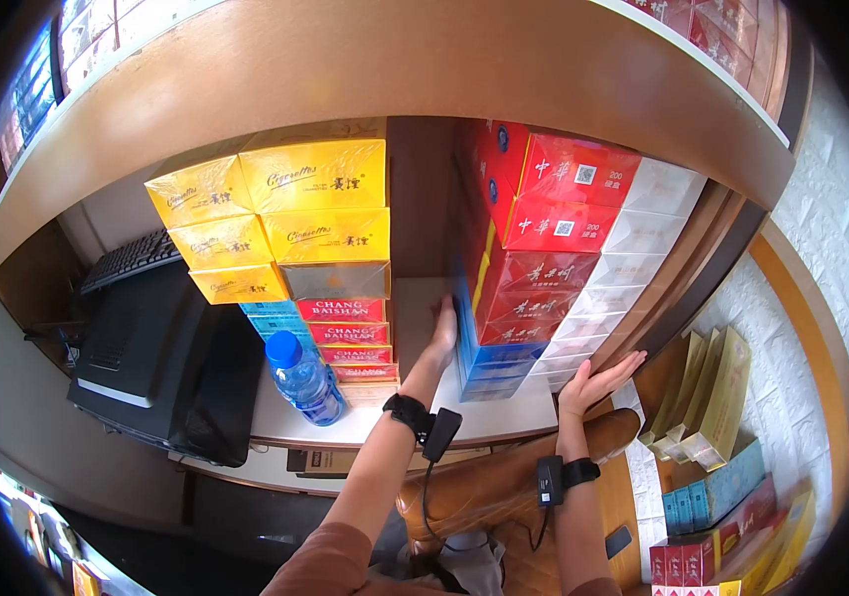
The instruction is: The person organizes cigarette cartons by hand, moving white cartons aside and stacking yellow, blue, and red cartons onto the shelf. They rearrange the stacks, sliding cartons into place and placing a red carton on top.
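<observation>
Inside the shelf stands a tall stack of cigarette cartons, with red cartons (pixel 573 179) on top, dark red cartons (pixel 534 288) below, blue cartons (pixel 504 370) at the bottom and a white column (pixel 633 238) on its right. My left hand (pixel 444 326) reaches into the gap on the stack's left, its flat palm turned to the blue and red sides; firm contact is hard to make out. By the lower right of the white column, my right hand (pixel 598 382) is open, fingers stretched toward the wooden side panel. Neither hand holds anything.
Left of the gap, yellow cartons (pixel 320 174) rest on red ones (pixel 347 333), beside a blue-capped bottle (pixel 307 382). A black machine (pixel 161 348) and keyboard (pixel 132 260) sit farther left. Below is a brown leather chair (pixel 484 487); more cartons (pixel 707 497) are at lower right.
</observation>
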A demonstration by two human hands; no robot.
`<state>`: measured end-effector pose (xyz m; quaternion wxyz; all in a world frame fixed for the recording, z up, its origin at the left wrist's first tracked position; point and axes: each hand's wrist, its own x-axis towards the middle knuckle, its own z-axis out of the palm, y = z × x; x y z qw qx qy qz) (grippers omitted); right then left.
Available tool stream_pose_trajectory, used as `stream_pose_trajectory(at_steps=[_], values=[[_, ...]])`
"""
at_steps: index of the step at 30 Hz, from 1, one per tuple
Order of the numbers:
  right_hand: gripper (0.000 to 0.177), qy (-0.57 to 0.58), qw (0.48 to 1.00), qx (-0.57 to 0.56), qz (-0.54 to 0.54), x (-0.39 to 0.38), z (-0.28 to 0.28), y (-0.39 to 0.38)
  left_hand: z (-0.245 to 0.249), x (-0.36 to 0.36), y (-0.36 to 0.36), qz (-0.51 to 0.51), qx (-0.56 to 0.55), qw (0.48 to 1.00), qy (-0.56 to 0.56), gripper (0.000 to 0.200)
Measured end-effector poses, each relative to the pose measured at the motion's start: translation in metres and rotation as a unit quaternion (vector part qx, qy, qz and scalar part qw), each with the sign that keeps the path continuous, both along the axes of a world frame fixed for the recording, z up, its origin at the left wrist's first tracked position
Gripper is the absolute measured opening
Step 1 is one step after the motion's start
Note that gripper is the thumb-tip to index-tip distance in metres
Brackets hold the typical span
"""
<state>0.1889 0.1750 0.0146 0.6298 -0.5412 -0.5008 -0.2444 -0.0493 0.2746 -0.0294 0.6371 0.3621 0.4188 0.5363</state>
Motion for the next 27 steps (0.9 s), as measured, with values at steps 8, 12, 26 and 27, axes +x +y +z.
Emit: stream_pose_trajectory(at_steps=[8, 12, 26, 27], values=[[0.077, -0.006, 1.0, -0.006, -0.009, 0.001, 0.0, 0.001, 0.179, 0.009, -0.005, 0.007, 0.233, 0.969, -0.086, 0.063], [0.076, -0.001, 1.0, -0.003, -0.006, -0.002, 0.003, -0.001, 0.187, 0.01, -0.011, 0.055, 0.225, 0.972, -0.024, 0.071], [0.078, 0.0, 1.0, -0.001, -0.011, 0.001, -0.003, 0.003, 0.196, 0.013, -0.017, -0.013, 0.177, 0.983, -0.045, 0.077], [0.078, 0.005, 1.0, -0.002, -0.01, 0.002, -0.003, 0.002, 0.198, 0.015, -0.023, -0.014, 0.177, 0.983, -0.047, 0.077]])
